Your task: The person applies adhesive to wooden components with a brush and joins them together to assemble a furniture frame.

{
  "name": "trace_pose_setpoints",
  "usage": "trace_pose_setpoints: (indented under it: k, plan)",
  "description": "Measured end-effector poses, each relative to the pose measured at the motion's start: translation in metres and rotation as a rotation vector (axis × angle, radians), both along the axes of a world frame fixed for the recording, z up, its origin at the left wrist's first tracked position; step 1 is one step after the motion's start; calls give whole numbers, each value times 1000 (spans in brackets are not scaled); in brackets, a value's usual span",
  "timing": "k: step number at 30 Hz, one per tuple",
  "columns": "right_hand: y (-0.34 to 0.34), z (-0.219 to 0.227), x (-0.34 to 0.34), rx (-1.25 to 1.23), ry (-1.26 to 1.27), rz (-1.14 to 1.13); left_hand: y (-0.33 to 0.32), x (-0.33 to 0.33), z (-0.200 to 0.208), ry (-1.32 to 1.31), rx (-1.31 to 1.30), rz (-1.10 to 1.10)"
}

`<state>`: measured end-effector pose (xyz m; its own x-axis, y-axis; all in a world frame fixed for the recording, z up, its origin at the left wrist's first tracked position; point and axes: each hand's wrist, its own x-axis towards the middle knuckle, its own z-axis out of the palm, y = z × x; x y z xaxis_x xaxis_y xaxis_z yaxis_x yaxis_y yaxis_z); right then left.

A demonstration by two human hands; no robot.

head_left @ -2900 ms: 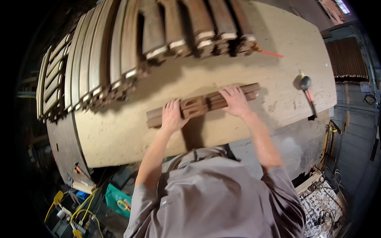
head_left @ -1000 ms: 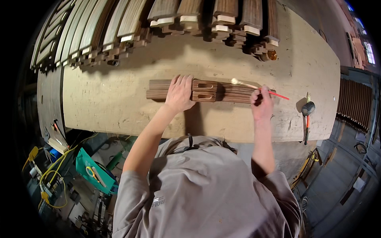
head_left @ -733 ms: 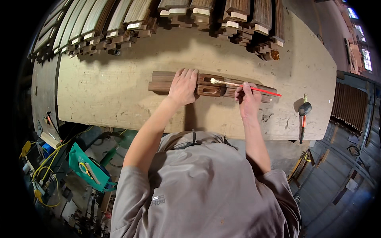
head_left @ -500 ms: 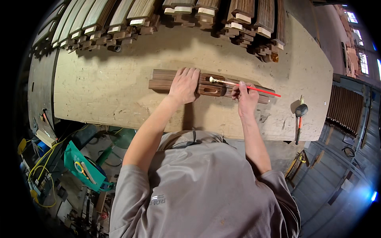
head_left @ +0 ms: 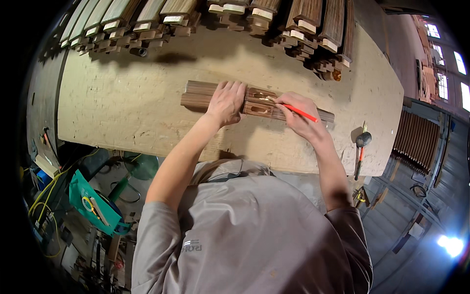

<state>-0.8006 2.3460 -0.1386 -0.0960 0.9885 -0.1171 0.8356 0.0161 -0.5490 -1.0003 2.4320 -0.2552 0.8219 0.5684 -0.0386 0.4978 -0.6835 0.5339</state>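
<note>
A dark brown grooved wooden piece [head_left: 198, 95] lies crosswise on the cardboard-covered table in front of me. Near its middle is a block with two rounded slots [head_left: 257, 109]. My left hand [head_left: 226, 103] is wrapped over the piece just left of the slots, pressing on it. A thin red-handled brush [head_left: 302, 113] is pinched in my right hand [head_left: 299, 116]. Its pale tip reaches into the far slot, where some whitish, wet-looking stuff shows. The right part of the wood passes partly behind my right hand.
Stacks of dark wooden pieces with pale end tenons [head_left: 230, 8] line the table's far side. A black-headed mallet [head_left: 363, 139] lies on the right of the table [head_left: 122, 108]. A green bag [head_left: 90, 201] and yellow cables sit below the table's left edge.
My right hand has moved left and closer to the slots. The brush tip, with a cream-coloured blob before, has gone down into the far slot. My left hand keeps its hold.
</note>
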Motion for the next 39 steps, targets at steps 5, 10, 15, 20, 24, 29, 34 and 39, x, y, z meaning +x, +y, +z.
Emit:
trace_pose_setpoints:
  k: [5, 10, 15, 20, 24, 29, 34, 39]
  plan:
    - [16, -8, -8, -29, 249, -8, -2, -1, -3, -30, 15, 13]
    - [12, -8, -4, 81, -2, 175, 1, 4, -2, -48, 14, 3]
    - [12, 12, -11, 130, -73, 184, -1, 6, -1, -107, 60, 35]
    - [-41, 22, 69, 258, 229, -779, -5, 21, 1, -38, 58, 46]
    - [-57, -17, 168, 623, 413, -1161, -15, 46, -7, -14, 89, 44]
    - [-24, -69, 209, 452, -150, -1029, -19, 63, 5, 2, 63, 29]
    - [-13, -117, 239, 251, -268, -898, -20, 64, 4, -6, 122, 33]
    - [-30, -112, 253, 491, 275, -1040, -22, 65, 5, -7, 141, 32]
